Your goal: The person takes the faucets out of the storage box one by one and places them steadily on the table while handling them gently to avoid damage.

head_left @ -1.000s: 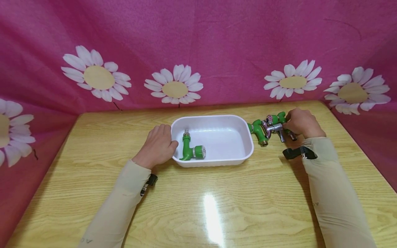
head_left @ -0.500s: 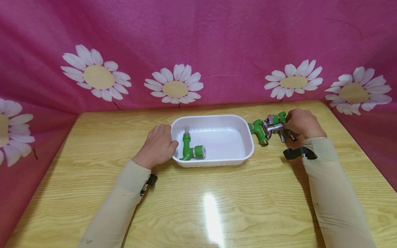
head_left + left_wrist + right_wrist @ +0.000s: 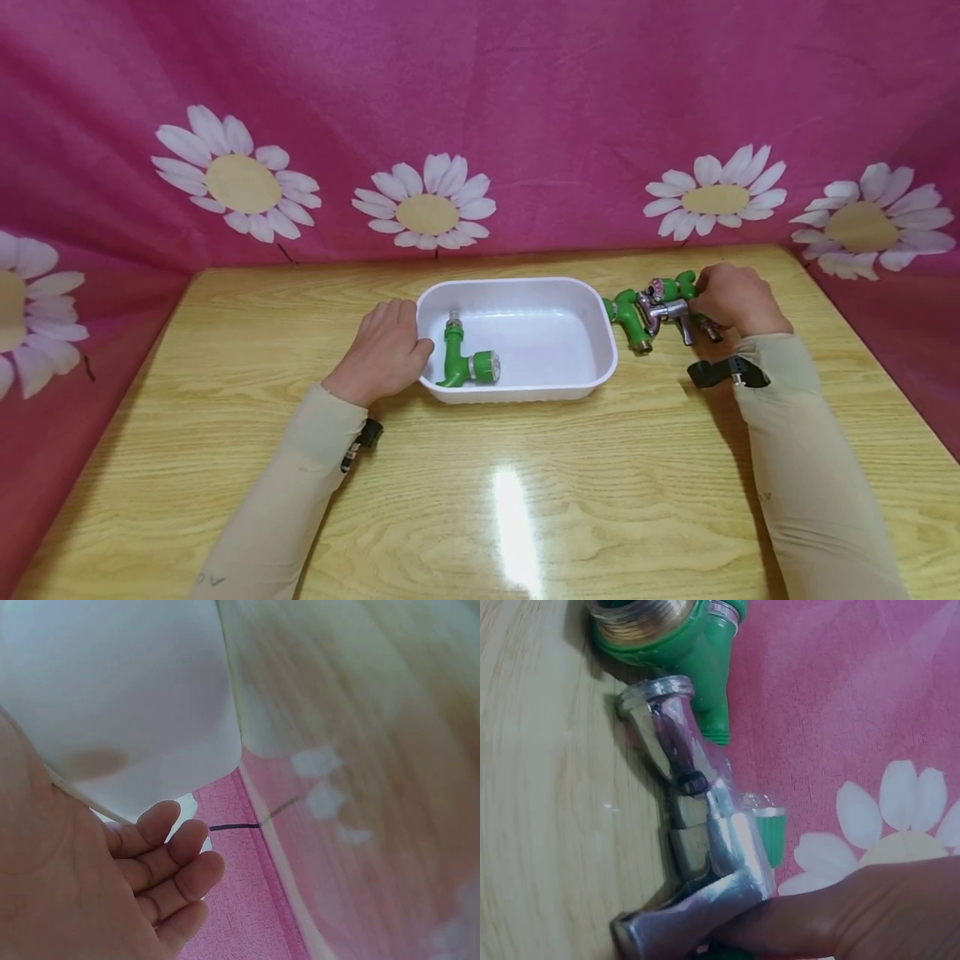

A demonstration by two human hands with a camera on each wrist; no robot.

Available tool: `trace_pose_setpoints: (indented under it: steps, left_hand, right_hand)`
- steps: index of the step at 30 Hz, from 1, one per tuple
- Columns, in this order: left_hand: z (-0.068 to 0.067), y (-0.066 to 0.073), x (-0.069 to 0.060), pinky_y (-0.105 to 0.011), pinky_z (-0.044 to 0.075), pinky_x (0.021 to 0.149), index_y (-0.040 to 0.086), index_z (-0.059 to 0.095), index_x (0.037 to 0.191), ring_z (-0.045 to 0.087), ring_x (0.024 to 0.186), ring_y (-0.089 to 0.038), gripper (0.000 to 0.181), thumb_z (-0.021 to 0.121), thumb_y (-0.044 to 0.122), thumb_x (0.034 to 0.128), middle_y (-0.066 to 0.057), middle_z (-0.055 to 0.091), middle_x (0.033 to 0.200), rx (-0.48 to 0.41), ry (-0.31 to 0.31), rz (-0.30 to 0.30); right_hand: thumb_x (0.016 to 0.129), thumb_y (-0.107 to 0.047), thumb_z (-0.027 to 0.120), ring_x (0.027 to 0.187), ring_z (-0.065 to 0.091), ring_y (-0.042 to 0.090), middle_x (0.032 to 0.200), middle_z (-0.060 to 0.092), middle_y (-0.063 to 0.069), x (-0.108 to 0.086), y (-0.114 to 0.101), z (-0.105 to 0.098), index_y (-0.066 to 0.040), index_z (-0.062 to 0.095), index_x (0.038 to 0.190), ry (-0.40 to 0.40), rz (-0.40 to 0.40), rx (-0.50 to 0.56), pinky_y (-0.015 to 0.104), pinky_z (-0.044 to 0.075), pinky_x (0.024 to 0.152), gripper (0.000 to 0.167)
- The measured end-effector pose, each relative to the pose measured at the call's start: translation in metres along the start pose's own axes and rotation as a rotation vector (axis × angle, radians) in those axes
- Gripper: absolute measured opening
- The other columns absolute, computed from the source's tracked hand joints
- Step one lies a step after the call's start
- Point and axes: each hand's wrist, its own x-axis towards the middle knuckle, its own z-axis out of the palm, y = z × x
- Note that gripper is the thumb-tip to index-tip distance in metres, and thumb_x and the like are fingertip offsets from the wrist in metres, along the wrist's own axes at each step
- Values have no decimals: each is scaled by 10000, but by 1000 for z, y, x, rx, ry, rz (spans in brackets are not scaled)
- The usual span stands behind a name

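A white plastic tub [image 3: 555, 395] stands mid-table in the head view. One green water tap [image 3: 455, 358] with a round knob lies at its left end. My left hand [image 3: 386, 350] grips the tub's left rim, thumb over the edge; the left wrist view shows its curled fingers [image 3: 184, 874] outside the wall. Right of the tub lies a cluster of taps: a green tap [image 3: 636, 323], a chrome tap [image 3: 663, 312] with a lever, and more green taps [image 3: 673, 289] beyond. My right hand [image 3: 738, 298] grips a green tap at the cluster's right end, its fingertips mostly hidden.
The wood-grain table [image 3: 420, 500] reflects a bright light strip near its front. A pink cloth [image 3: 540, 125] with printed daisies hangs behind and along both sides. The green tap on the cluster's left lies right beside the tub's wall.
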Motion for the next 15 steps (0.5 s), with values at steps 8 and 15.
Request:
trace_pose_setpoints:
  steps: [8,15]
  left_hand:
    - [-1,2,1,-430,390,917,-95,474,1252,442,1011,-307,448,472,251,968,-171,519,1080,3,0,11]
    - [-1,1,1,-409,376,896,-90,465,1266,431,999,-294,447,478,250,977,-158,512,1072,10,-1,3]
  right_hand:
    - [845,-125,655,790,548,367,831,660,196,-1,0,0,57,690,950,20,11,-16,475,460,687,213]
    - [853,-140,657,815,571,373,855,690,207,-1,-1,1,74,691,1026,18,15,-6,486,457,730,277]
